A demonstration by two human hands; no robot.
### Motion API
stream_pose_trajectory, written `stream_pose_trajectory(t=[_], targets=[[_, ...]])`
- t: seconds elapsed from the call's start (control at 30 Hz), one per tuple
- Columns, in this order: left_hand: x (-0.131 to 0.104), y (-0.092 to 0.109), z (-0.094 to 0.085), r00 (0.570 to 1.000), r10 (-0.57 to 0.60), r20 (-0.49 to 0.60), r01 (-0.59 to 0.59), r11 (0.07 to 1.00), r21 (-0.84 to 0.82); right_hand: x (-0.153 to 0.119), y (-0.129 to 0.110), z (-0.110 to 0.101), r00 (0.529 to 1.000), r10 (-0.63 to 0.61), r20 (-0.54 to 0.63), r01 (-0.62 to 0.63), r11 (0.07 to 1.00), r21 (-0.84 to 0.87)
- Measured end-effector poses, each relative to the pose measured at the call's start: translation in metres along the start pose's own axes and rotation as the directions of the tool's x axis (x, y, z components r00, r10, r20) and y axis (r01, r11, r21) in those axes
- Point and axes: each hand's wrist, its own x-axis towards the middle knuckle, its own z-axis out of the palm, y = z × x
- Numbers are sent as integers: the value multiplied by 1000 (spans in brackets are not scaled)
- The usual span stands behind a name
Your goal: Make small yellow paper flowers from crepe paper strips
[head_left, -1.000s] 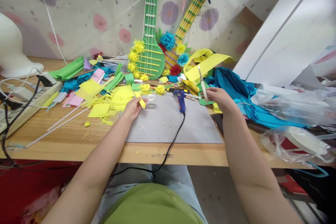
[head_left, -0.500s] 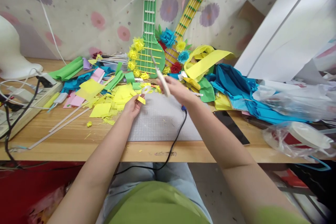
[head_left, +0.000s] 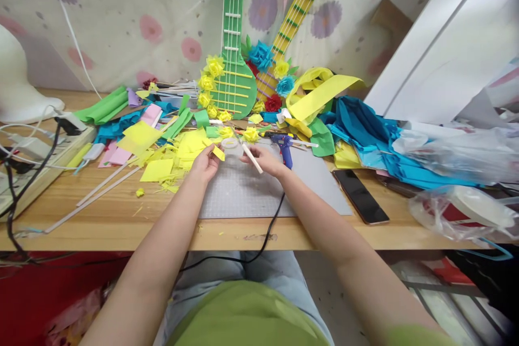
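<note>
Item 1: long wooden tabletop [head_left: 121, 211], its near edge running across my view, the back half buried in coloured paper.

Item 2: grey gridded cutting mat [head_left: 259, 194], bare across its near half; this is the only open working room I see. A black-screened phone [head_left: 360, 189] lies just off its right corner.

Item 3: heap of yellow paper offcuts [head_left: 178, 154], touching the mat's left edge.

Item 4: blue hot-glue gun [head_left: 285, 148] at the mat's back edge, just right of my right hand, its black cord trailing over the near table edge.

Item 5: my right hand [head_left: 265, 160], fingers closed around a thin white stick [head_left: 252, 158]. Its long axis runs diagonally, far end up-left, near end down-right.

Item 6: my left hand [head_left: 205, 165], fingertips pinched on a small yellow paper strip [head_left: 218, 152]. The strip lies left of the stick, near but apart. The stick's far end points toward a small clear tape ring [head_left: 230, 143].
</note>
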Motion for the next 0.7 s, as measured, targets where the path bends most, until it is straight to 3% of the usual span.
stream_pose_trajectory(t=[0.1,0.33,0.4,0.53,0.7], targets=[[-2,-5,0,999,-31,35,29,998,59,8,2,9,961,-95,-259,66,991,-119],[-2,-12,-1,995,-57,77,45,988,150,25,-2,23,871,-113,-477,11,977,-212],[-3,-13,-1,996,-50,70,38,986,162,29,-4,22,866,-110,-488,7,978,-209],[-4,-13,-2,995,-33,96,12,977,211,38,-4,15,905,-33,-423,-38,987,-159],[-8,-14,-2,992,-32,123,-4,958,286,48,3,8,894,106,-436,-149,987,-66]])
